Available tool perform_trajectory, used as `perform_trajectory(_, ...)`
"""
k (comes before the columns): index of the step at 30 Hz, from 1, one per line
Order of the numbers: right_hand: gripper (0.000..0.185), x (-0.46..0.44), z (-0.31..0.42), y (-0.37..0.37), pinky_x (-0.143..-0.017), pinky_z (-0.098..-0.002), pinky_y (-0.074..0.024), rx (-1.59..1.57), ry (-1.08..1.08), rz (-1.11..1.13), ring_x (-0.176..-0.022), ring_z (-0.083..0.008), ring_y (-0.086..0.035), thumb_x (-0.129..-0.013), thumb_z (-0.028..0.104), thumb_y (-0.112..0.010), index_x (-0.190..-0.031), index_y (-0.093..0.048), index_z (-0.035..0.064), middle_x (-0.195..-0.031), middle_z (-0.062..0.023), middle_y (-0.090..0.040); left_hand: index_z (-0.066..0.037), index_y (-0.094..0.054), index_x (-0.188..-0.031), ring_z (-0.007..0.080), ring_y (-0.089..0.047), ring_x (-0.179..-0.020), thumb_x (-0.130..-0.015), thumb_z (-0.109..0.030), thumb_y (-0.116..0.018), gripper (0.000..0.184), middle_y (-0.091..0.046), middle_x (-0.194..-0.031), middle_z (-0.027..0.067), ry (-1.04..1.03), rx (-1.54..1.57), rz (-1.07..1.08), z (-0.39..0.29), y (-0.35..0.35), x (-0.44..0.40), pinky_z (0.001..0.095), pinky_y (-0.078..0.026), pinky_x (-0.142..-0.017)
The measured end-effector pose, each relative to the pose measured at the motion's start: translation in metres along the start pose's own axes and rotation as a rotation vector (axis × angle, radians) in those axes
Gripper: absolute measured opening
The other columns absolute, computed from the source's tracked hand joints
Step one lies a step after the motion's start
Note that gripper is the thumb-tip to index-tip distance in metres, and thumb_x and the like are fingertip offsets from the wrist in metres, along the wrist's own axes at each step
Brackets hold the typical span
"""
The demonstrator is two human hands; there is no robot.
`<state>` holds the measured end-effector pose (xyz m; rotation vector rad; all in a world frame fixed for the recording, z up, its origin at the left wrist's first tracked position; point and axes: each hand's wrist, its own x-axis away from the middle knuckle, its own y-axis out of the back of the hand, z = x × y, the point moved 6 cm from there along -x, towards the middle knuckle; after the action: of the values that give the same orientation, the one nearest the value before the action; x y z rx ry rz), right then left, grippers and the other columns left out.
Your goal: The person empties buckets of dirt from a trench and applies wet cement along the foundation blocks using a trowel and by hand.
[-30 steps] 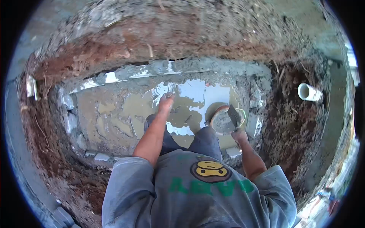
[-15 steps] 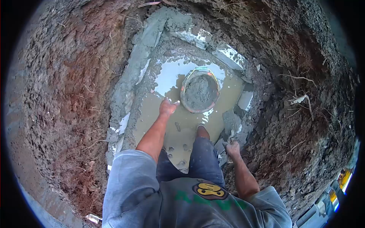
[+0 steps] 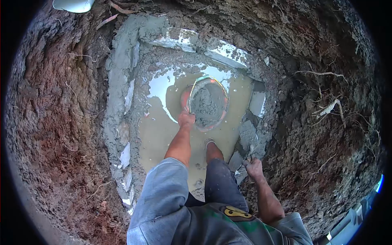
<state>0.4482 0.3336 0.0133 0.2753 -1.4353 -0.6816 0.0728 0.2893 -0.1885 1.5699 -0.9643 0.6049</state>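
Note:
A round bucket (image 3: 209, 104) of wet grey mortar stands in the muddy water, its thin handle lying along the far rim. At its near left edge, my left hand (image 3: 187, 119) is closed on the rim. Farther right and nearer my body, my right hand (image 3: 254, 167) is closed round the trowel's handle, beside the mortar-smeared right wall. The trowel's blade is hard to tell from the grey pieces there.
Low block walls (image 3: 226, 53) coated with mortar border the muddy water (image 3: 159, 141). Rough earth banks (image 3: 61, 122) with roots (image 3: 328, 108) rise around them. A white pipe end (image 3: 73, 5) shows at the top left. My legs (image 3: 222, 179) stand in the pit.
The view has turned towards the pit's right end. My left hand has moved from over the water onto the bucket's rim. My right hand and trowel have gone from above the bucket to the wall.

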Motion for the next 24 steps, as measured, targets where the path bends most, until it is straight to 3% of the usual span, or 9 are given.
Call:
perform_trajectory(4,0.040,0.005,0.041,0.038,-0.077,-0.0404,-0.0489,0.245,0.138,-0.044,-0.088,-0.0371,-0.061,-0.073,0.030,-0.066,-0.098,-0.060,-0.0010,-0.090,-0.0233,-0.063,-0.007,-0.048,-0.125,0.0333,-0.059,-0.102,-0.069,-0.022,-0.065,0.060,-0.061,-0.113,0.0156,-0.062,0.050,-0.109,-0.044,0.016,0.028,0.0397,-0.045,-0.088)
perform_trajectory(7,0.039,0.009,0.076,0.065,-0.078,-0.0423,-0.0494,0.386,0.239,-0.077,-0.088,-0.0375,-0.061,-0.074,0.033,-0.064,-0.096,-0.060,0.0004,-0.088,-0.0221,-0.064,-0.005,-0.053,-0.116,0.0325,-0.060,-0.098,-0.067,-0.021,-0.065,0.053,-0.062,-0.108,0.0170,-0.330,0.531,-0.206,-0.060,0.089,0.091,0.0382,-0.046,-0.085)
perform_trajectory(8,0.038,0.015,0.094,0.074,-0.078,-0.0429,-0.0496,0.391,0.294,-0.086,-0.087,-0.0370,-0.061,-0.075,0.034,-0.062,-0.095,-0.060,0.0011,-0.088,-0.0212,-0.064,-0.011,-0.040,-0.129,0.0280,-0.058,-0.104,-0.067,-0.017,-0.063,0.066,-0.059,-0.115,0.0145,-0.235,0.462,-0.114,-0.038,0.091,0.089,0.0350,-0.044,-0.088)
perform_trajectory(10,0.034,0.023,0.126,0.085,-0.083,-0.0430,-0.0483,0.484,0.369,-0.026,-0.091,-0.0355,-0.062,-0.076,0.029,-0.059,-0.097,-0.060,0.0024,-0.092,-0.0207,-0.064,-0.013,-0.036,-0.134,0.0228,-0.059,-0.101,-0.066,-0.013,-0.062,0.072,-0.060,-0.112,0.0110,-0.175,0.404,-0.098,0.013,0.088,0.095,0.0324,-0.043,-0.086)
perform_trajectory(11,0.034,0.026,0.138,0.087,-0.083,-0.0426,-0.0483,0.472,0.414,-0.029,-0.092,-0.0353,-0.062,-0.076,0.029,-0.058,-0.097,-0.060,0.0023,-0.093,-0.0205,-0.064,-0.010,-0.045,-0.126,0.0220,-0.062,-0.092,-0.066,-0.013,-0.063,0.063,-0.064,-0.103,0.0102,-0.216,0.427,-0.185,0.030,0.096,0.105,0.0330,-0.045,-0.082)
perform_trajectory(14,0.033,0.041,0.172,0.091,-0.084,-0.0418,-0.0481,0.473,0.550,-0.016,-0.093,-0.0345,-0.061,-0.075,0.027,-0.058,-0.096,-0.061,0.0021,-0.095,-0.0202,-0.064,-0.004,-0.056,-0.095,0.0175,-0.057,-0.071,-0.066,-0.017,-0.068,0.034,-0.061,-0.080,0.0058,-0.045,0.501,-0.198,0.065,0.126,0.137,0.0336,-0.046,-0.069)
perform_trajectory(17,0.033,0.061,0.215,0.086,-0.085,-0.0416,-0.0479,0.517,0.637,0.022,-0.094,-0.0342,-0.061,-0.075,0.028,-0.058,-0.096,-0.062,0.0022,-0.096,-0.0204,-0.064,-0.004,-0.051,-0.073,0.0132,-0.049,-0.062,-0.068,-0.018,-0.070,0.023,-0.054,-0.070,0.0019,0.021,0.776,-0.322,0.075,0.188,0.206,0.0321,-0.043,-0.060)
perform_trajectory(24,0.042,0.066,0.281,0.101,-0.087,-0.0431,-0.0468,0.582,0.810,0.039,-0.096,-0.0382,-0.060,-0.073,0.030,-0.058,-0.104,-0.061,0.0023,-0.099,-0.0243,-0.062,-0.001,-0.055,-0.076,0.0184,-0.056,-0.063,-0.071,-0.013,-0.067,0.018,-0.058,-0.072,0.0058,0.205,1.043,-0.705,0.141,0.296,0.364,0.0331,-0.047,-0.062)
